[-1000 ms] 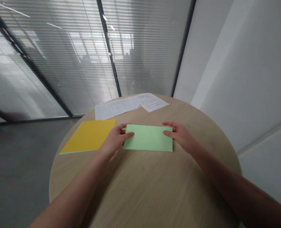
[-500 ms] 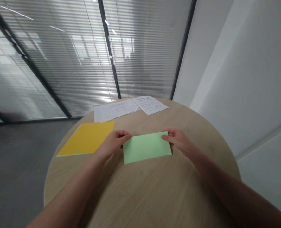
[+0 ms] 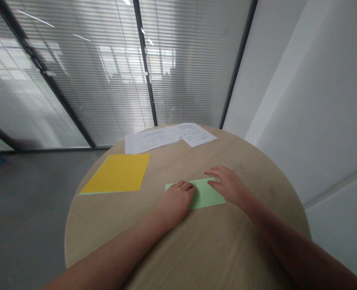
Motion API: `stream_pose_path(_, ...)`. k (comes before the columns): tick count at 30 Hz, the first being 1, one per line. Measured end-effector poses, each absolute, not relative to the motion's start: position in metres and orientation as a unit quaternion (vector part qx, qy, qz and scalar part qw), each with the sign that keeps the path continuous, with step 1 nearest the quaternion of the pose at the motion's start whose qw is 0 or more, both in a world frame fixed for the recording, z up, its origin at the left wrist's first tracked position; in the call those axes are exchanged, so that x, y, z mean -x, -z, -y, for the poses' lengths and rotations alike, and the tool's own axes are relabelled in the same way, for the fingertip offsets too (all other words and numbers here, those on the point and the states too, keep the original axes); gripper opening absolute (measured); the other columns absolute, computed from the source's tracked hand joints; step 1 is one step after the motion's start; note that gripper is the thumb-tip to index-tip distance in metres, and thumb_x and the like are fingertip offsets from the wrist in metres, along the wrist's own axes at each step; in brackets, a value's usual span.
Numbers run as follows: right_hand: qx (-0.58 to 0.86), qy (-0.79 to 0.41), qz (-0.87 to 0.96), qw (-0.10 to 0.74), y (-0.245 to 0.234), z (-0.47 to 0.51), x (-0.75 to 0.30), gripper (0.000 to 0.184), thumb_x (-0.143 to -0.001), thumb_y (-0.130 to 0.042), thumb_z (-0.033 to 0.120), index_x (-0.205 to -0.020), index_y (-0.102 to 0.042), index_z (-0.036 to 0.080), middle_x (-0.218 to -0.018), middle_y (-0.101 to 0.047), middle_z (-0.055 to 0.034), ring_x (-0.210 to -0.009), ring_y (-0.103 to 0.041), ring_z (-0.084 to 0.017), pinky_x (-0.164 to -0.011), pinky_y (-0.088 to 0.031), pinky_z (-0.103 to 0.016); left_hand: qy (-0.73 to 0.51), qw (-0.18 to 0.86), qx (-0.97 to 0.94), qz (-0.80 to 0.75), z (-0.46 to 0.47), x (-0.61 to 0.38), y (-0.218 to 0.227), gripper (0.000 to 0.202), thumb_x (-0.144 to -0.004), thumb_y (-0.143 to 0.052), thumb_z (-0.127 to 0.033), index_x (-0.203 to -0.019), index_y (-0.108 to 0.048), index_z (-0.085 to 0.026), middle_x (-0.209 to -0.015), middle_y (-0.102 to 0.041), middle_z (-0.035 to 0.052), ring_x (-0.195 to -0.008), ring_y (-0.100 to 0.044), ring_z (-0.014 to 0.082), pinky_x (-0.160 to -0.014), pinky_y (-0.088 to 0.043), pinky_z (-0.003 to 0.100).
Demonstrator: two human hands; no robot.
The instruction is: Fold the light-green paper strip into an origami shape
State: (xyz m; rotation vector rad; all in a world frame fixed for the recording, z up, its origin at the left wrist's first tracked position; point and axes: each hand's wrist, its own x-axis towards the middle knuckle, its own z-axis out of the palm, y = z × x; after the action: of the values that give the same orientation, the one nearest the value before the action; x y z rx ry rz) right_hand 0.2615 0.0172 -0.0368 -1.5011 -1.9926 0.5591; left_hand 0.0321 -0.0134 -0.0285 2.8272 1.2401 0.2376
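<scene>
A glazed partition with lowered blinds [image 3: 193, 88] and dark frames stands behind, meeting a pale wall [image 3: 326, 104] on the right; grey floor [image 3: 33, 213] shows on the left. The round, wood-patterned tabletop [image 3: 202, 249] fills the middle and foreground.

Near its centre, a pale green paper [image 3: 208, 196] lies as a long rectangle, running crosswise. The left hand [image 3: 176, 202] rests over its left part, palm down and fingers bent together, touching the sheet and covering much of that end; whether anything is gripped beneath the palm cannot be told. The right hand [image 3: 222, 181] is at the paper's right end, thumb and fingers moderately parted, with nothing seen pinched between them. Whether its underside touches the sheet is unclear.

To the left, well apart from both hands, lies a yellow sheet [image 3: 116, 173], with a thin light green edge showing beneath it. Farther back, white printed pages [image 3: 154, 139] overlap near the far rim.
</scene>
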Motion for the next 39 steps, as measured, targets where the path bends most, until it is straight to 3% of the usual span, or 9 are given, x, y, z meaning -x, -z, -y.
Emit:
stream_pose_path(2, 0.532, -0.183, 0.787, 0.252, 0.032, -0.009, -0.255, 0.029, -0.085, -0.071, 0.017, -0.112, -0.080, 0.022, -0.126, -0.071, -0.0117, -0.122, -0.061, -0.029, -0.111, -0.041, -0.043, -0.083, 0.014, -0.913, -0.398, 0.013, -0.033, 0.031, 0.030, -0.096, -0.051, -0.009, -0.117, -0.072, -0.014, -0.114, -0.073, 0.0128, -0.108, -0.065, 0.0310, -0.096, -0.055, 0.046)
stream_pose_path(5, 0.498, -0.063, 0.854, 0.135, 0.030, -0.001, -0.247, 0.034, -0.094, -0.064, 0.020, -0.126, -0.075, 0.022, -0.126, -0.071, -0.0137, -0.117, -0.063, -0.029, -0.105, -0.045, -0.042, -0.095, 0.007, -0.911, -0.401, 0.011, -0.029, 0.033, 0.033, -0.096, -0.051, -0.011, -0.124, -0.068, -0.013, -0.120, -0.071, 0.0133, -0.112, -0.063, 0.0312, -0.100, -0.053, 0.048)
stream_pose_path(8, 0.494, -0.023, 0.864, 0.099, 0.032, -0.001, -0.242, 0.034, -0.098, -0.060, 0.024, -0.130, -0.073, 0.023, -0.121, -0.072, -0.0124, -0.112, -0.065, -0.027, -0.100, -0.048, -0.040, -0.099, 0.005, -0.910, -0.403, 0.008, -0.026, 0.036, 0.040, -0.093, -0.052, -0.012, -0.131, -0.064, -0.011, -0.132, -0.067, 0.0152, -0.120, -0.060, 0.0317, -0.106, -0.050, 0.049)
stream_pose_path(12, 0.502, -0.018, 0.859, 0.099, 0.033, -0.004, -0.241, 0.034, -0.099, -0.060, 0.026, -0.131, -0.072, 0.023, -0.117, -0.073, -0.0111, -0.108, -0.065, -0.027, -0.097, -0.049, -0.039, -0.096, -0.005, -0.915, -0.391, 0.004, -0.024, 0.038, 0.047, -0.091, -0.055, -0.017, -0.138, -0.059, -0.011, -0.139, -0.063, 0.0164, -0.125, -0.057, 0.0326, -0.110, -0.046, 0.049)
stream_pose_path(19, 0.511, -0.011, 0.853, 0.110, 0.035, -0.003, -0.238, 0.035, -0.099, -0.058, 0.024, -0.132, -0.071, 0.023, -0.117, -0.073, -0.0112, -0.110, -0.065, -0.027, -0.099, -0.048, -0.039, -0.076, -0.036, -0.916, -0.392, -0.003, -0.026, 0.032, 0.044, -0.094, -0.057, -0.025, -0.137, -0.059, -0.014, -0.131, -0.065, 0.0146, -0.118, -0.058, 0.0314, -0.104, -0.049, 0.047)
stream_pose_path(28, 0.526, -0.001, 0.840, 0.137, 0.033, -0.015, -0.237, 0.023, -0.100, -0.058, 0.022, -0.108, -0.080, 0.022, -0.108, -0.078, -0.0079, -0.104, -0.068, -0.024, -0.095, -0.049, -0.035, -0.048, -0.071, -0.927, -0.365, -0.034, -0.029, 0.032, 0.027, -0.103, -0.050, -0.020, -0.121, -0.069, -0.018, -0.106, -0.069, 0.0112, -0.097, -0.065, 0.0273, -0.084, -0.053, 0.040)
stream_pose_path(39, 0.533, -0.006, 0.835, 0.136, 0.032, -0.017, -0.239, 0.024, -0.101, -0.058, 0.029, -0.098, -0.082, 0.028, -0.104, -0.079, -0.0083, -0.101, -0.068, -0.024, -0.093, -0.050, -0.035, -0.018, -0.089, -0.937, -0.337, -0.047, -0.008, 0.020, 0.019, -0.100, -0.057, -0.020, -0.095, -0.076, -0.017, -0.101, -0.071, 0.0104, -0.096, -0.065, 0.0260, -0.083, -0.052, 0.037)
